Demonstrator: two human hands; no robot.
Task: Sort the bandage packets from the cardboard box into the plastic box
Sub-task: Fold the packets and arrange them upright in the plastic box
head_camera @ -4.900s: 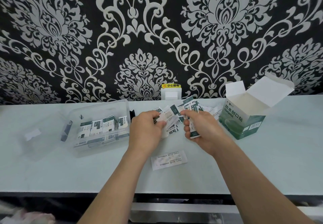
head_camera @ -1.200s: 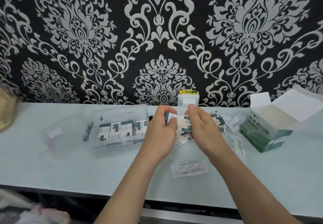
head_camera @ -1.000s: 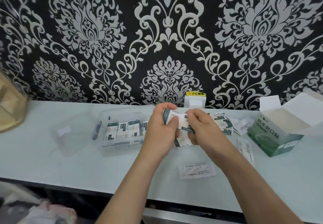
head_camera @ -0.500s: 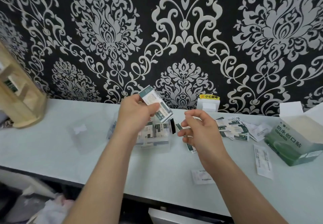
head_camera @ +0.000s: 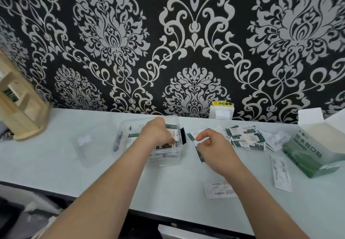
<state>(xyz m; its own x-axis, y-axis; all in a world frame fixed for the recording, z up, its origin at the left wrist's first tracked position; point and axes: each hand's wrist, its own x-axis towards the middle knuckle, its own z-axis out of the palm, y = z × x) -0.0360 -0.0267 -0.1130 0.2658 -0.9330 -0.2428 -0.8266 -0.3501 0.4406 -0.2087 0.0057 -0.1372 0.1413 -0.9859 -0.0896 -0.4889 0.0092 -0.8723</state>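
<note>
The left hand, which half a second ago held a stack of bandage packets raised above the plastic box, is now down inside it, knuckles up, fingers among the packets. The right hand has parted from the left and hovers beside the box, fingers loosely curled. The view has swung left, bringing in a wooden rack.

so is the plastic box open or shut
Open: the left hand is inside the plastic box, and its clear lid lies flat beside it.
</note>
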